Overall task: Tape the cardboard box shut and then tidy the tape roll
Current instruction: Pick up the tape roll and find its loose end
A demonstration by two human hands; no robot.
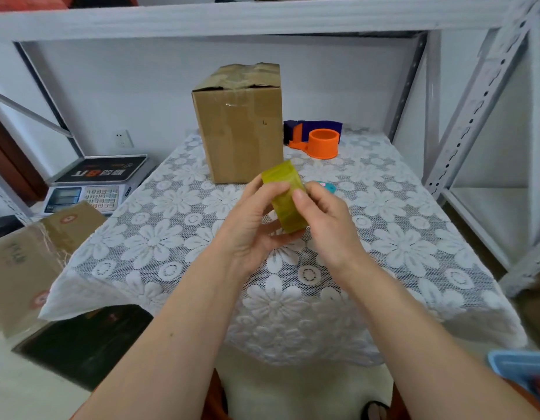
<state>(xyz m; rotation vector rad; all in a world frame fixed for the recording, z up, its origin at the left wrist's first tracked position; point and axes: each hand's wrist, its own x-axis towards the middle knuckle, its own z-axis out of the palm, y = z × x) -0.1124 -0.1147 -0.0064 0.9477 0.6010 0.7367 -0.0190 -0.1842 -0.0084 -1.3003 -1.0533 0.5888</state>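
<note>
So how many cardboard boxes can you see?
2. One cardboard box stands upright on the lace-covered table, behind the hands. Another box sits lower down at the left, beside the table. More may be hidden out of view.

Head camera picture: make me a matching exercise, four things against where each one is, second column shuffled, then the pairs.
Things:
1. tape roll
2. cardboard box
3. orange dispenser
4. weighing scale

Places:
A. off the table, to its left
B. held between left hand and right hand
C. upright at the far middle of the table
D. on the table, right of the box

Pairs: 1-B, 2-C, 3-D, 4-A
</note>
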